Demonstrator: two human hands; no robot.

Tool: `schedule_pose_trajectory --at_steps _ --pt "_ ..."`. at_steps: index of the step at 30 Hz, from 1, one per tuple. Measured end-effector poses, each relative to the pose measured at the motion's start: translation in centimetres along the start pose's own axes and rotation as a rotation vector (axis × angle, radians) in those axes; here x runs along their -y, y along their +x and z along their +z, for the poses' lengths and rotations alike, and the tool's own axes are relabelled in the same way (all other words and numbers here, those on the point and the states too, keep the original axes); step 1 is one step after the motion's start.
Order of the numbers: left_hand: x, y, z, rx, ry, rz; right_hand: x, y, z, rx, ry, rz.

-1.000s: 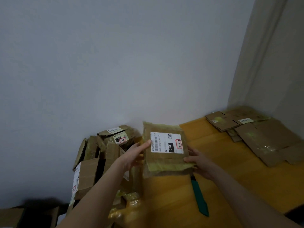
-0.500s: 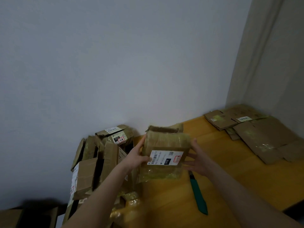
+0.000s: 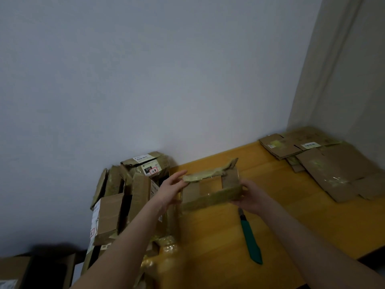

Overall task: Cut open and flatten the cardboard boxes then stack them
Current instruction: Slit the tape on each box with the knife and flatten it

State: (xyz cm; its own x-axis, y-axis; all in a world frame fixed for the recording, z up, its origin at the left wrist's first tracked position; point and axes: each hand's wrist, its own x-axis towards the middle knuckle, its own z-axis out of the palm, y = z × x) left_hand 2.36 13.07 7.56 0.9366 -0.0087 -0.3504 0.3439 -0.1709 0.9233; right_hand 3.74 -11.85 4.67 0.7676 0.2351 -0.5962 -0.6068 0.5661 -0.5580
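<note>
Open taped box (image 3: 212,198) held over table (image 3: 291,217), mouth toward camera, long axis left-right. Left hand (image 3: 169,190) fingers straight against left end; right hand (image 3: 252,198) grips right corner. Green knife (image 3: 250,240) lies beneath, uncut boxes (image 3: 125,195) left, flattened stack (image 3: 333,170) far right

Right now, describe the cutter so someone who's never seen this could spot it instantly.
Start at the yellow table against the grey wall. Just below the right hand, which holds a box, the cutter lies flat on bare wood, blade tip towards the hand. Its long, slim, dark green handle sets it apart: everything else there is brown cardboard.
</note>
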Motion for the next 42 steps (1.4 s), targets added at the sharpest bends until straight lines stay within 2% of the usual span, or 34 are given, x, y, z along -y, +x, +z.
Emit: schedule_pose_trajectory --at_steps 8,19,23,26,30,32,36,38,40,42 --pt "-0.1 0.3 0.8 -0.167 -0.026 0.02 0.1 -0.2 0.2 0.17 -0.377 -0.084" --pt "-0.3 0.6 1.1 -0.31 -0.136 0.043 -0.6 0.5 -0.7 0.151 -0.759 -0.245" --pt "-0.2 0.5 1.6 -0.325 -0.085 0.085 -0.6 1.0 -0.6 0.027 -0.919 -0.324" --pt "-0.2 0.8 2.2 -0.334 -0.006 0.119 -0.7 1.4 0.3 -0.12 -1.065 -0.332" --pt "-0.3 0.9 2.7 -0.329 0.049 0.145 -1.1 2.4 0.7 -0.397 -1.381 -0.284" --pt "-0.4 0.8 2.8 -0.32 0.061 0.142 -1.1 2.1 0.9 -0.437 -1.445 -0.322" --pt "-0.1 1.0 1.7 -0.339 0.055 0.104 -1.0 1.2 1.1 -0.261 -1.364 -0.432" --pt "0.2 0.9 1.2 -0.366 0.015 0.089 -0.8 0.8 1.2 -0.295 -1.231 -0.439" --pt "0.3 0.7 1.2 -0.397 0.002 0.12 -0.6 0.2 1.5 -0.311 -0.992 -0.38" --pt "0.6 0.8 1.6 -0.357 0.084 0.099 -0.7 0.0 1.7 -0.325 -0.841 -0.331"
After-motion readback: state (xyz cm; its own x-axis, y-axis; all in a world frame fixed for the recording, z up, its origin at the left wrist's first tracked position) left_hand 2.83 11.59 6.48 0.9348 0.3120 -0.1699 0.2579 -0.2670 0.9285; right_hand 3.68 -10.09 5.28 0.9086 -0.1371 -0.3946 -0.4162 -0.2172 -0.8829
